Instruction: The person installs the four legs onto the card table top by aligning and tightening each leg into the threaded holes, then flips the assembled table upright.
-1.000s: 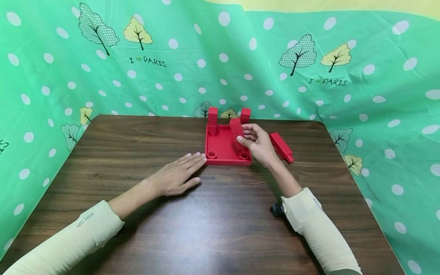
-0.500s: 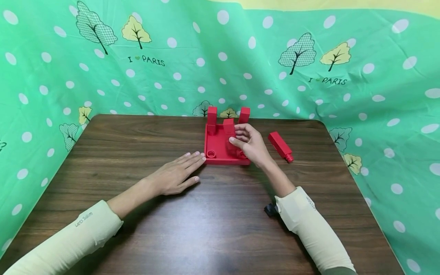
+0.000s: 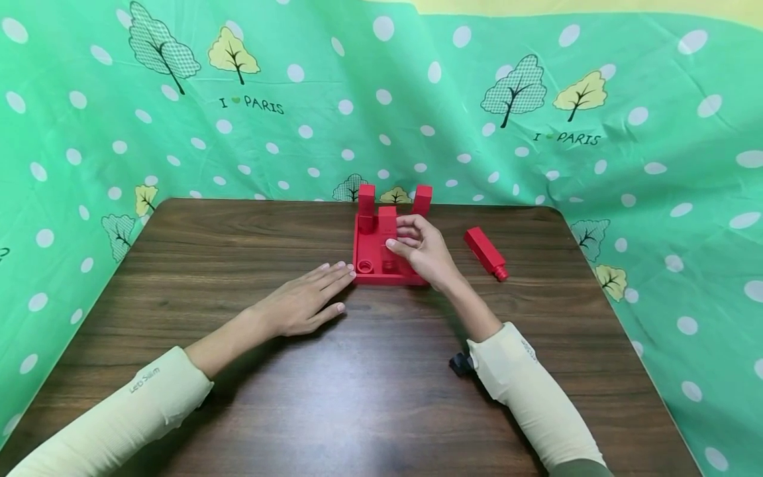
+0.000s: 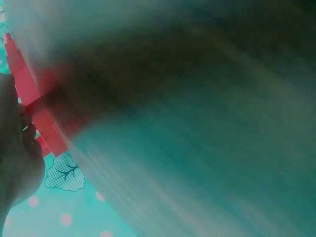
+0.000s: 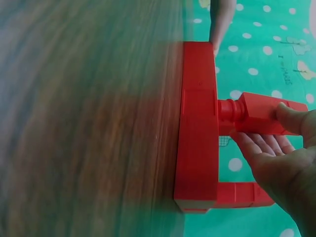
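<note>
A square red base (image 3: 390,280) with a raised rim lies on the table, like a small toy table turned upside down. Two red square legs, one at the back left (image 3: 366,207) and one at the back right (image 3: 422,199), stand up from its far corners. My right hand (image 3: 428,260) pinches another red leg (image 3: 387,220) between thumb and fingers, upright over the base; its narrow ribbed end (image 5: 229,111) points down. A round socket (image 3: 365,266) shows at the front left corner. My left hand (image 3: 301,303) lies flat on the table, fingertips at the base's front left corner.
A loose red leg (image 3: 485,253) with a ribbed end lies on the brown wooden table (image 3: 369,397), right of the base. Behind the table hangs a green dotted curtain (image 3: 298,152).
My right hand has moved left over the base with the leg, from the front right corner towards the front left, and the leg is more upright. My left hand stays in place.
</note>
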`<control>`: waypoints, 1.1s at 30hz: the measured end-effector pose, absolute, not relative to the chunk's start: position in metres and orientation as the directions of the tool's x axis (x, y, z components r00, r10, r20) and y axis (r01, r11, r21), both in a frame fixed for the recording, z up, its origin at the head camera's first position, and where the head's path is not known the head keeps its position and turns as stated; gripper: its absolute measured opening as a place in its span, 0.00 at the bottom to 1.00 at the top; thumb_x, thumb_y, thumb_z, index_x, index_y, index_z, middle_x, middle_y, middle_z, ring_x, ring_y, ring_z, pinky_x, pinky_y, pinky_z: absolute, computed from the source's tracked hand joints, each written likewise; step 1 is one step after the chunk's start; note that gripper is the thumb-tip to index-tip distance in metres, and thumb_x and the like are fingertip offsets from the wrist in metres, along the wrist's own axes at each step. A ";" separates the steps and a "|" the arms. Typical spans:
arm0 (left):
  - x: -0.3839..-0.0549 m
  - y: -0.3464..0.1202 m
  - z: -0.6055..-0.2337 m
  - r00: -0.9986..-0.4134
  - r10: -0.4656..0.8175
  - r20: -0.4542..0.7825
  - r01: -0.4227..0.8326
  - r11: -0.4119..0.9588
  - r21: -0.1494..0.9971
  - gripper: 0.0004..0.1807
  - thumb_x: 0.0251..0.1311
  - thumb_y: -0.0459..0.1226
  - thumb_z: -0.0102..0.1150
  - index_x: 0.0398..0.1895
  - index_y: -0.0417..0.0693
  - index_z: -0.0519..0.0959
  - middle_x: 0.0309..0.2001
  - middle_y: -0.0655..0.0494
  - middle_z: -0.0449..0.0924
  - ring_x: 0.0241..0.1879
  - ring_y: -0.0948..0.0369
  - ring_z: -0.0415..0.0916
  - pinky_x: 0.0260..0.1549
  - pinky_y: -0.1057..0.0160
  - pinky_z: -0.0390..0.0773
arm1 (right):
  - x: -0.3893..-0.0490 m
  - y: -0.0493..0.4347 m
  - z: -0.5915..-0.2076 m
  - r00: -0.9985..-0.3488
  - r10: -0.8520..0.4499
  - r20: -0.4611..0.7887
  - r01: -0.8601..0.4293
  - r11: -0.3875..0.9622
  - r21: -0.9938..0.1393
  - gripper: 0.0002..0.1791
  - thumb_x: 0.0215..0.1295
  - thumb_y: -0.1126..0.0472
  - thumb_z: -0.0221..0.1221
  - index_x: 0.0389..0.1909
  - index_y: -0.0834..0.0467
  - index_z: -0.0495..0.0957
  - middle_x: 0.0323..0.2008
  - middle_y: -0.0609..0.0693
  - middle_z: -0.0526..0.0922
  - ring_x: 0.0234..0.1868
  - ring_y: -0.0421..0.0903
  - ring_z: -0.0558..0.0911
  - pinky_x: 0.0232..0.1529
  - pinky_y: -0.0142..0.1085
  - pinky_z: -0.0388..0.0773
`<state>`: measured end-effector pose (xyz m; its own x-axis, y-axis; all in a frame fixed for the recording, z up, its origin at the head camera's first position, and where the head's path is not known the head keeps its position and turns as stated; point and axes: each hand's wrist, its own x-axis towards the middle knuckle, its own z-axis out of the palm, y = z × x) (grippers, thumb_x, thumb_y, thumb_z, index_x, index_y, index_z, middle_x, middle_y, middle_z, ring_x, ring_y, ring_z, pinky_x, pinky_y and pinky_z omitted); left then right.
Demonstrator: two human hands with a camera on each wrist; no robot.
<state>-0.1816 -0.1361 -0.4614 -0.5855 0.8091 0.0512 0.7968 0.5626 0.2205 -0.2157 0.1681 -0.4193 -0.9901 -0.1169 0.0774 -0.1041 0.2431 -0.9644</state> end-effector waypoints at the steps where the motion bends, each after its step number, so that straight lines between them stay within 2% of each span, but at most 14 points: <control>1: -0.182 -0.136 -0.461 -0.585 0.810 0.054 0.798 0.562 0.217 0.38 0.90 0.51 0.49 0.91 0.41 0.58 0.91 0.45 0.58 0.92 0.46 0.54 0.92 0.45 0.54 | -0.215 0.167 -0.419 -0.990 -0.118 0.076 -0.103 0.241 -0.965 0.28 0.75 0.70 0.70 0.71 0.66 0.75 0.67 0.67 0.83 0.69 0.64 0.85 0.77 0.54 0.83; 14: -0.179 -0.135 -0.461 -0.583 0.811 0.051 0.801 0.563 0.202 0.39 0.89 0.51 0.50 0.91 0.40 0.59 0.91 0.44 0.58 0.92 0.46 0.55 0.93 0.45 0.54 | -0.214 0.151 -0.421 -0.987 -0.150 0.057 -0.089 0.216 -0.972 0.28 0.74 0.70 0.69 0.72 0.66 0.73 0.69 0.66 0.80 0.71 0.63 0.82 0.79 0.57 0.81; 25: -0.180 -0.136 -0.462 -0.574 0.817 0.059 0.809 0.555 0.192 0.39 0.89 0.51 0.51 0.91 0.40 0.58 0.91 0.43 0.58 0.91 0.46 0.55 0.92 0.45 0.54 | -0.215 0.142 -0.423 -0.978 -0.197 0.073 -0.112 0.195 -0.974 0.27 0.74 0.71 0.68 0.71 0.66 0.73 0.68 0.66 0.81 0.71 0.62 0.82 0.82 0.58 0.77; 33: -0.179 -0.137 -0.464 -0.574 0.817 0.052 0.808 0.555 0.199 0.40 0.89 0.52 0.51 0.92 0.41 0.57 0.91 0.44 0.57 0.92 0.46 0.53 0.92 0.44 0.54 | -0.216 0.138 -0.424 -0.969 -0.246 0.034 -0.086 0.204 -0.975 0.28 0.75 0.72 0.67 0.72 0.66 0.70 0.70 0.67 0.79 0.73 0.64 0.80 0.81 0.58 0.78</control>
